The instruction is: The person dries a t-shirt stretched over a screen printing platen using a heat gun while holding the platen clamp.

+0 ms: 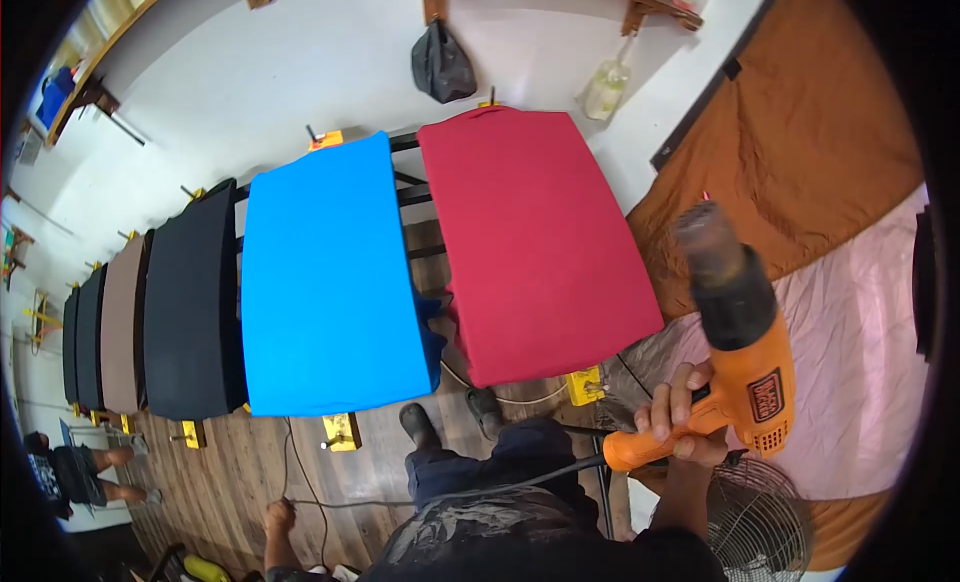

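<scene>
One red, rectangular cloth-covered panel: I'd sweep across it evenly, never lingering.
Orange-and-black plastic heat gun: raised beside the panel; I'd keep its nozzle clear.
Right grip: wrapped around the handle.
Left grip: curled by the dark cord; I can't tell whether it's holding.

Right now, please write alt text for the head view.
The right hand holds an orange plastic heat gun beside a red cloth-covered panel; the left hand seems to grip a dark cord. A blue cloth-covered panel lies left.

Orange-and-black heat gun, red cloth, blue cloth
</scene>
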A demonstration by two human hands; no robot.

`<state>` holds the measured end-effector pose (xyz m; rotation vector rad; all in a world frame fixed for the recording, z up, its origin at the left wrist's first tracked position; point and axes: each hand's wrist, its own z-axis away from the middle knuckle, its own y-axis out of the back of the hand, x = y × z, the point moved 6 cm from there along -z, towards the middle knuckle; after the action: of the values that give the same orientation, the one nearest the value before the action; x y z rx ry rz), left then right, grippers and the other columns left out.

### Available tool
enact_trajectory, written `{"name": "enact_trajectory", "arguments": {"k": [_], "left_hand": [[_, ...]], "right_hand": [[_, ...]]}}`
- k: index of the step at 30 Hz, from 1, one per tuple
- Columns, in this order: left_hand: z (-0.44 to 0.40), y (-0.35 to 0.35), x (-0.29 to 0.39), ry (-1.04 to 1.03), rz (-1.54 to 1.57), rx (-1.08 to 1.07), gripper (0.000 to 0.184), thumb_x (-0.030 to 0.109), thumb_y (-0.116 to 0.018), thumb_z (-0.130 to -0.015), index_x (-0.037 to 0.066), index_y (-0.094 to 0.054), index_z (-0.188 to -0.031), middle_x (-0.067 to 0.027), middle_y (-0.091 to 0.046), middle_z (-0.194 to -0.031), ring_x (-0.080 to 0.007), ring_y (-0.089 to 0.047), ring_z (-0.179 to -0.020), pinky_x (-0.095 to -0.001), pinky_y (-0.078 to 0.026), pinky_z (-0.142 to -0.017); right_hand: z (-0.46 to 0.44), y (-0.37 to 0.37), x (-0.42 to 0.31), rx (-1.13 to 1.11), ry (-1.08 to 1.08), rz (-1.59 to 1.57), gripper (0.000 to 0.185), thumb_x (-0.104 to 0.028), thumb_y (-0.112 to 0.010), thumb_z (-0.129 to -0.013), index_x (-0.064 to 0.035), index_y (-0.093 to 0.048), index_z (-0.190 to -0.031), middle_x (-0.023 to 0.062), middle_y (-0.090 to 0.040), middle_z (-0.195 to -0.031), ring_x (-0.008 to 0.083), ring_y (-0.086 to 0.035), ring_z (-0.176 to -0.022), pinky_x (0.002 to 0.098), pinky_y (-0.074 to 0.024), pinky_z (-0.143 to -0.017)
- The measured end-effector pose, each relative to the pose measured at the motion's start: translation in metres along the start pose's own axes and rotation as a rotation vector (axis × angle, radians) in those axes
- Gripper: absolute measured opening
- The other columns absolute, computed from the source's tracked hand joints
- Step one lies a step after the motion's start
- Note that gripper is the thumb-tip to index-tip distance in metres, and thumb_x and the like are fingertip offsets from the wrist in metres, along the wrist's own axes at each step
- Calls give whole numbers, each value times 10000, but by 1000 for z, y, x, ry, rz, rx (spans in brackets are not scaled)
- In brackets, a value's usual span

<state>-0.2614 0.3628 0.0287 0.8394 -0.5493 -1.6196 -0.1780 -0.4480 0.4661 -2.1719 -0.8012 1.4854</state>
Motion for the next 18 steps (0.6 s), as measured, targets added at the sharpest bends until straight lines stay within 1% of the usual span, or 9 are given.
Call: {"name": "enact_trajectory", "arguments": {"k": [1, 2, 4, 6, 8, 11, 13, 16, 18], "left_hand": [[2, 14, -10, 66, -52, -25, 279, 304, -518, -904, 87, -595, -1061, -126, -673, -1028, -285, -631, -997, -453, -403, -972], [1, 32, -23, 132, -108, -46, 287, 304, -485, -919, 86, -587, -1077, -115, -671, -1052, -266, -623, -1029, -462, -366, -1009], [6, 61, -61, 234, -209, -95, 303, 283, -411, -953, 86, -586, -1103, -118, -666, -1061, -269, -613, -1047, -469, -358, -1024], [9, 72, -120, 215, -417, -36, 300, 246, -411, -955, 90, -573, -1153, -121, -659, -1077, -251, -611, -1050, -461, -338, -1049], [7, 86, -178, 260, -338, -11, 288, 212, -421, -949, 92, -587, -1152, -113, -657, -1085, -231, -613, -1043, -460, -317, -1069], [0, 136, -195, 324, -148, 34, 263, 210, -450, -939, 99, -623, -1103, -88, -664, -1074, -212, -612, -1053, -461, -302, -1078], [-15, 136, -203, 292, -149, 5, 249, 215, -468, -921, 99, -655, -1037, -100, -664, -1060, -233, -589, -1087, -500, -314, -1052], [-58, 104, -224, 155, -279, -30, 245, 220, -490, -902, 91, -672, -1004, -93, -674, -1042, -254, -600, -1074, -521, -313, -1040], [-88, 63, -255, 24, -292, -119, 249, 248, -509, -889, 97, -677, -995, -82, -682, -1027, -266, -622, -1018, -511, -345, -991]], "right_hand": [[-7, -5, 8, 17, -18, -65, 607, 119, -616, -758, -86, -372, -1275, 71, -521, -962, 253, -606, -938, 476, -463, -941], [-12, -10, 19, 9, -2, -102, 597, 119, -614, -760, -97, -380, -1265, 73, -523, -962, 252, -605, -943, 483, -459, -946], [-18, -20, 46, 3, 17, -179, 578, 117, -610, -763, -121, -397, -1245, 75, -525, -962, 252, -601, -952, 495, -450, -956], [-21, -38, 76, -12, -36, -264, 575, 110, -612, -773, -143, -401, -1243, 76, -526, -960, 257, -596, -964, 514, -425, -981], [-27, -59, 102, -28, -78, -344, 578, 115, -606, -784, -145, -396, -1254, 75, -525, -959, 258, -591, -977, 522, -409, -998], [-38, -88, 133, -132, -72, -303, 589, 135, -583, -808, -165, -392, -1278, 68, -519, -968, 235, -575, -966, 531, -379, -1022], [-35, -107, 155, -164, -27, -296, 604, 113, -600, -821, -185, -375, -1296, 64, -517, -979, 218, -567, -945, 530, -377, -1022], [-28, -154, 177, -104, 45, -95, 548, 76, -622, -818, -172, -372, -1238, 42, -512, -937, 190, -570, -844, 499, -444, -918], [-18, -190, 193, -50, 156, 19, 509, 35, -615, -852, -123, -342, -1251, 47, -496, -933, 160, -563, -769, 392, -515, -777]]}}
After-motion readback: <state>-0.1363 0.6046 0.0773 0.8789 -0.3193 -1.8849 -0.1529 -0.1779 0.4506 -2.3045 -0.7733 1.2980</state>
